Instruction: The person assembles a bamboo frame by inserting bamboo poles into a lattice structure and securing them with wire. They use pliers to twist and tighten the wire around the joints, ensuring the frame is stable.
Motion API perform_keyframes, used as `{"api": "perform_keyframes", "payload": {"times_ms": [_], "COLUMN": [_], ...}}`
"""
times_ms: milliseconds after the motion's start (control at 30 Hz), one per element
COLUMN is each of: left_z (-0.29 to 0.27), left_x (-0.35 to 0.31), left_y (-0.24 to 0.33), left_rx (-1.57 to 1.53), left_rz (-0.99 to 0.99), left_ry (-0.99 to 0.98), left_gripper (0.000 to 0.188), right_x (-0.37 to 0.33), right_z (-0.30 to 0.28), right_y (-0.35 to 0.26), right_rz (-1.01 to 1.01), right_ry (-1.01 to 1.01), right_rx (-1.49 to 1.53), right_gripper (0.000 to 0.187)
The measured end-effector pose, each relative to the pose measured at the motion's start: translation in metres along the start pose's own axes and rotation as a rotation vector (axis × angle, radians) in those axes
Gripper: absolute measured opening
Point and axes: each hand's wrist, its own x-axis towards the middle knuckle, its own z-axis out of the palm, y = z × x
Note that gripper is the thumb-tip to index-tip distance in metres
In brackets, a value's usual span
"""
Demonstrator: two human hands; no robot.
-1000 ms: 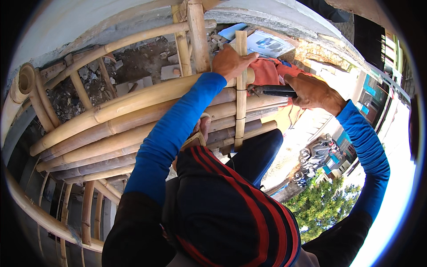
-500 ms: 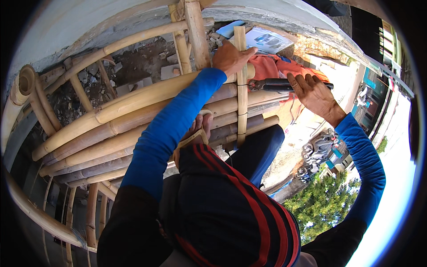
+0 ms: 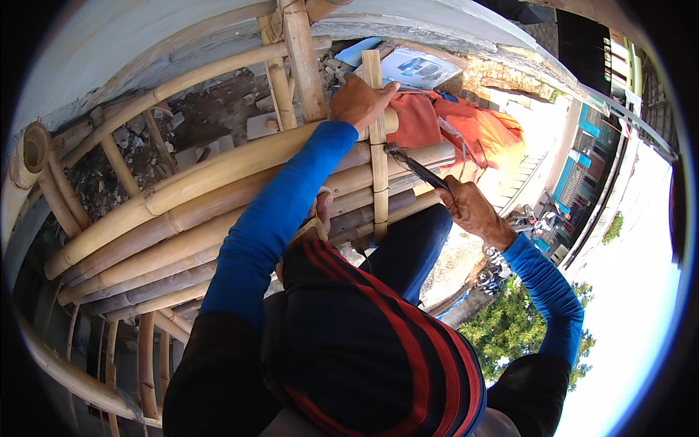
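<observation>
My left hand [image 3: 357,102] grips the upper part of a flat bamboo slat [image 3: 379,175], its thumb across the slat and some fingers hidden. The slat crosses a row of round bamboo poles [image 3: 196,193], with thin wire showing along it. My right hand [image 3: 473,211] is closed around the black handles of pincers [image 3: 422,172]. Their metal jaws are at the slat's right side, just below the top pole's end; whether they bite on wire is too small to tell. My sandalled foot [image 3: 320,218] rests on the poles.
Orange-red cloth [image 3: 466,131] lies beyond the pole ends. Upright bamboo posts [image 3: 304,65] and a rail stand on the far side, against a pale wall [image 3: 182,36]. Rubble [image 3: 196,124] covers the ground there. More bamboo framing [image 3: 80,371] is at lower left; parked motorbikes [image 3: 495,269] are at right.
My right hand has moved left and down, bringing the pincers from right of the slat to its edge. Their spread handles have closed together. My left hand stays on the slat.
</observation>
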Motion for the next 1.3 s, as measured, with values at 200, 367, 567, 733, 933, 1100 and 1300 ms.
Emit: {"api": "perform_keyframes", "payload": {"times_ms": [200,367,567,733,933,1100,1300], "left_z": [-0.002,-0.007,-0.008,-0.010,-0.006,-0.004,-0.004], "left_x": [-0.001,-0.003,0.004,-0.003,0.004,0.007,0.006], "left_y": [0.004,0.008,0.000,0.006,-0.003,-0.004,0.000], "left_rx": [-0.004,0.006,-0.003,0.028,0.038,0.031,0.030], "left_rz": [-0.042,-0.013,0.042,0.030,0.024,0.034,0.034], "left_ry": [0.006,0.011,-0.048,-0.037,-0.024,-0.037,-0.040], "left_gripper": [0.105,0.101,0.109,0.100,0.102,0.103,0.103], "right_x": [-0.008,-0.001,0.021,0.038,0.035,0.026,0.030], "right_z": [0.026,0.023,-0.032,-0.055,-0.077,-0.070,-0.080], "right_y": [0.002,0.022,0.009,0.009,-0.010,-0.009,-0.016], "right_rz": [-0.005,0.000,0.422,0.338,-0.148,-0.366,-0.254], "right_ry": [0.112,0.049,-0.402,-0.413,-0.060,0.097,-0.099], "right_rx": [0.105,0.171,0.657,0.164,-0.369,-0.981,-0.889], "right_gripper": [0.033,0.040,0.043,0.029,0.041,0.058,0.040]}}
